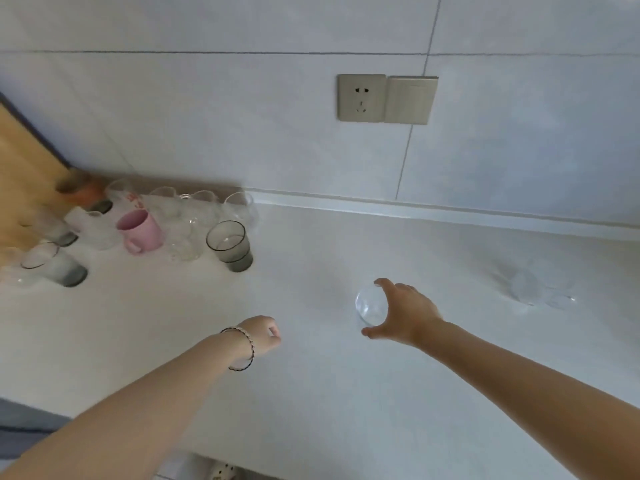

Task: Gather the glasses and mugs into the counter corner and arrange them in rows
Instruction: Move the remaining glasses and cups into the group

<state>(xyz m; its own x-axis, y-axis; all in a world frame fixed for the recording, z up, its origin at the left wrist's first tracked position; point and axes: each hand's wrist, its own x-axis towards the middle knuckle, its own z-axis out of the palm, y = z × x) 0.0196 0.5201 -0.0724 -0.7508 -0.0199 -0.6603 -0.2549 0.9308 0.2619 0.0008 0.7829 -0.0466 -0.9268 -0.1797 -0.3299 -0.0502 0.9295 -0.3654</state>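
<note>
The right hand (407, 311) gripped one clear round drinking glass (371, 304) at counter centre; the left hand (264, 334) was curled closed, empty. One pink ceramic mug (140, 230) and one grey-tinted glass tumbler (230, 244) stood among the corner cluster at 10 o'clock.

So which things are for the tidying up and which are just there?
For the job: clear glass at the right hand; blurry glasses far right; pink mug; grey glass; the other cups in the corner.
Just there: socket; switch; wooden board; bracelet.

Pink mug (140, 231), smoky grey glass (230, 245), white counter (311, 358), beige socket plate (361, 97).
</note>
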